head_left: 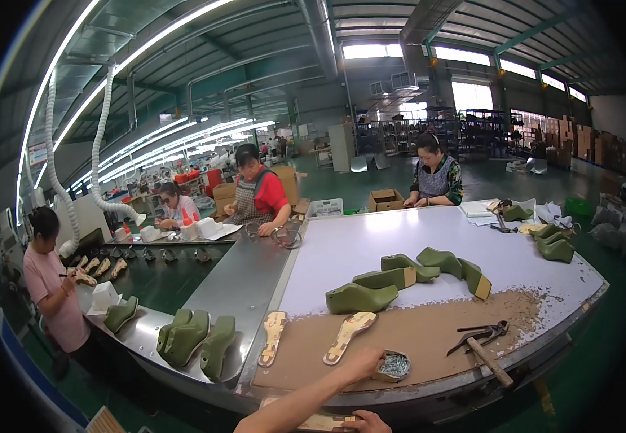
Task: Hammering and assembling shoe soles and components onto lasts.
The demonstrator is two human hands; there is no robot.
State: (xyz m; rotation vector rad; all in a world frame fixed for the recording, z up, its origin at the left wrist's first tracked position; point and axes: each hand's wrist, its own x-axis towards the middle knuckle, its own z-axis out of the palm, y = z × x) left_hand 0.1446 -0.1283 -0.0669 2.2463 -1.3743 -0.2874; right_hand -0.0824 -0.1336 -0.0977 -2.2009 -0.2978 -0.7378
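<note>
My left hand [365, 363] reaches across to the left side of a small container [395, 366] filled with small metal nails or tacks. Its fingers are bent together at the rim; what lies between them is hidden. At the bottom edge of the view, my right hand [367, 421] grips the end of a pale shoe insole [320, 421], partly covered by my left forearm. Beyond my hands, one insole [349, 335] lies flat on the brown board [306, 368], with another insole [272, 338] to its left.
Pincers [480, 334] and a hammer [490, 363] lie at right. Several green shoe lasts [362, 297] rest mid-table, with more lasts [187, 338] on the metal bench at left. Scraps litter the board's right side. Co-workers [259, 191] sit and stand across and to the left.
</note>
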